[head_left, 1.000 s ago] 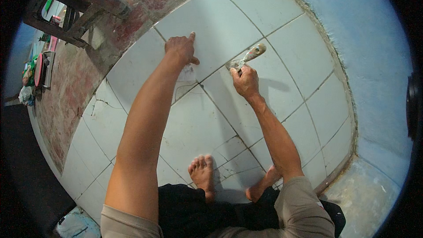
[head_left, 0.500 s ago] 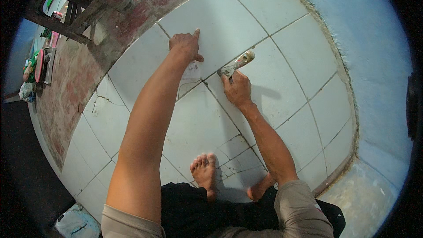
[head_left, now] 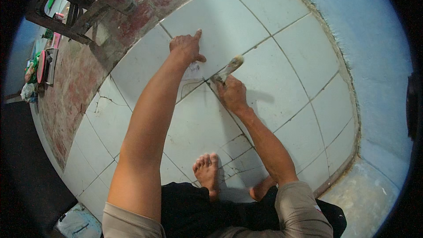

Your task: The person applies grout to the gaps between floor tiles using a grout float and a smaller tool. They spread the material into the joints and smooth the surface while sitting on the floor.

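My left hand [head_left: 186,47] is braced on a large white floor tile [head_left: 211,17], index finger and thumb stretched out and the other fingers bent. By its thumb lies a pale, partly see-through patch [head_left: 194,69]; whether it is film or a smear I cannot tell. Closed in my right hand [head_left: 233,92] is a putty knife [head_left: 232,65], gripped low near its blade, with the worn handle pointing away to the upper right. Its blade end is at the joint where several tiles meet, partly hidden by my fingers and blurred.
Cracked tiles [head_left: 105,99] lie at the left. Beyond the tile edge is a worn reddish concrete floor [head_left: 145,22] with a dark stool [head_left: 79,9]. A blue wall [head_left: 370,61] bounds the right side. My bare foot [head_left: 206,172] rests on the tiles near me.
My right hand has shifted slightly left and nearer to me with the putty knife, and its handle has swung to a new angle. The left hand stays almost in place.
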`<state>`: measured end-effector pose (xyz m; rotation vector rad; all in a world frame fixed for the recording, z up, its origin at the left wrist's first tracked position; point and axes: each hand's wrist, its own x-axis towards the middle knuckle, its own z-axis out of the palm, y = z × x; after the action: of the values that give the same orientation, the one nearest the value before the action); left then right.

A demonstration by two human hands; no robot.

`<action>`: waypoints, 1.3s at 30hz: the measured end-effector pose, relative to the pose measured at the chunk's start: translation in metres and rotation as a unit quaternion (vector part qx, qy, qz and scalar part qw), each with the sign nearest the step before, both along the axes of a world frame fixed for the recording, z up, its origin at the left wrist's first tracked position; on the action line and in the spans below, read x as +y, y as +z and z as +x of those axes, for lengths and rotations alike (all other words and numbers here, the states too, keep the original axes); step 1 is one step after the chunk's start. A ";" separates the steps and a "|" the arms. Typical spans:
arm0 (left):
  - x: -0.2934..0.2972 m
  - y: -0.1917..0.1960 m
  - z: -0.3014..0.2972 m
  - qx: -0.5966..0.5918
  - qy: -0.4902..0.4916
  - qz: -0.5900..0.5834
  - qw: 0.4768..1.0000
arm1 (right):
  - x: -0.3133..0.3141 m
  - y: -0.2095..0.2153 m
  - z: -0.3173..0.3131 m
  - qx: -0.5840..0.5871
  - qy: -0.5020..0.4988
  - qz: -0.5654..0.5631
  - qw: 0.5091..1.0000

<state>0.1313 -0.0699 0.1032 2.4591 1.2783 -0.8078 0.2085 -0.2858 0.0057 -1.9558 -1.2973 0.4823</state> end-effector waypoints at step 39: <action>-0.002 0.001 0.000 0.014 0.018 0.018 1.000 | 0.004 0.017 0.247 0.052 -0.115 -0.001 0.992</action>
<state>0.1312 -0.0718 0.1042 2.4542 1.3538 -0.8208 0.4551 -0.2815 0.0229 -2.0218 -0.9931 0.4638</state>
